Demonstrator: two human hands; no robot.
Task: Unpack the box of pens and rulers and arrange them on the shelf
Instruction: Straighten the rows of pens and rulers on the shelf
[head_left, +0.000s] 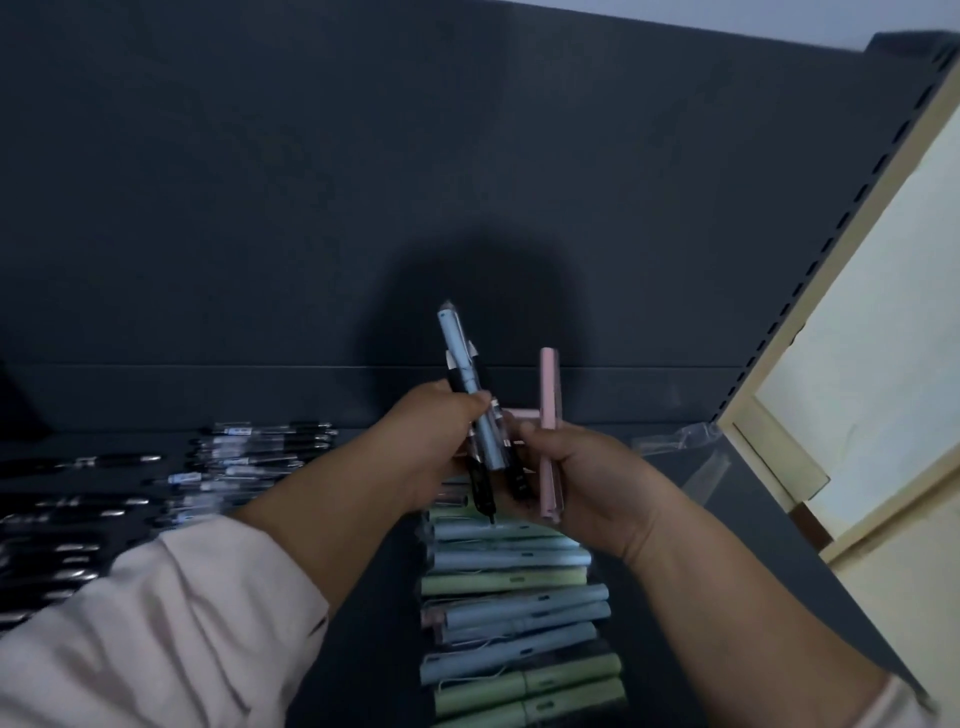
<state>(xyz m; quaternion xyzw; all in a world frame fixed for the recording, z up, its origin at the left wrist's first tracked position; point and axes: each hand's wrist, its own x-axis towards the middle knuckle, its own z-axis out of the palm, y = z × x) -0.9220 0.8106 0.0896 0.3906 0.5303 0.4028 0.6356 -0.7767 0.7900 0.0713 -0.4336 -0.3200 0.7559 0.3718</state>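
My left hand (434, 441) grips a small bundle of pens (470, 374), a light blue one and black ones, held upright over the dark shelf (363, 597). My right hand (587, 483) holds a pink pen (548, 395) upright and its fingers touch the lower part of the bundle. Below both hands a row of pastel blue and green pens (519, 613) lies side by side on the shelf. The lower ends of the held pens are partly hidden by my fingers.
Several black and clear pens (249, 457) lie in rows on the shelf's left part. Clear plastic wrappers (691, 441) sit at the right rear. A dark back panel (415, 182) rises behind, and a cream upright (857, 338) bounds the right side.
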